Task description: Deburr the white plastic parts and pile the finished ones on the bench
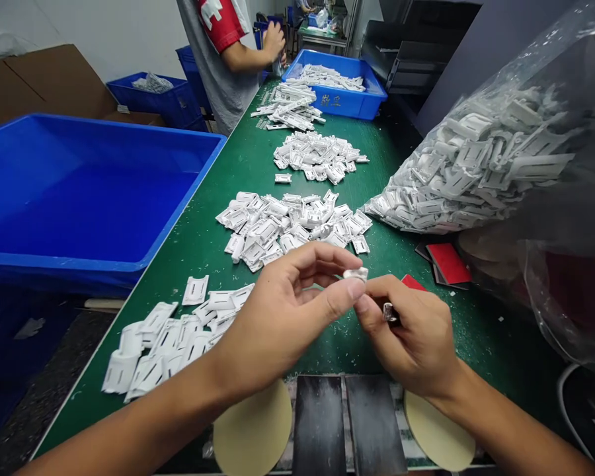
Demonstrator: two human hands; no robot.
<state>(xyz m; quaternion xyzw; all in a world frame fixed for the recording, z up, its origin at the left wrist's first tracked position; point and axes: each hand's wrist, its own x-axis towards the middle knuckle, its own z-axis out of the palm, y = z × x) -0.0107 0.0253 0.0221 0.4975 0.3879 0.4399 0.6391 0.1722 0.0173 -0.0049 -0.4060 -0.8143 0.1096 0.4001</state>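
My left hand [277, 311] pinches a small white plastic part [356, 273] between thumb and fingers. Close against it, my right hand [416, 330] is closed, its thumb and forefinger tips meeting at the part's near side. A small shiny end [389, 312] pokes out between the right fingers; the rest of that object is hidden in the hand. Beyond my hands lies a heap of similar white parts [277, 228]. A second pile of white parts [178, 337] is at the left, partly behind my left forearm.
The green table [203, 225] carries another white heap [317, 155] farther back, near a blue bin [347, 99]. A bulging clear bag [476, 165] leans at the right, by red pads [449, 263]. Black blocks [320, 423] and yellow discs [252, 430] lie in front. A large blue tub [178, 248] stands left; a person [228, 59] works beyond.
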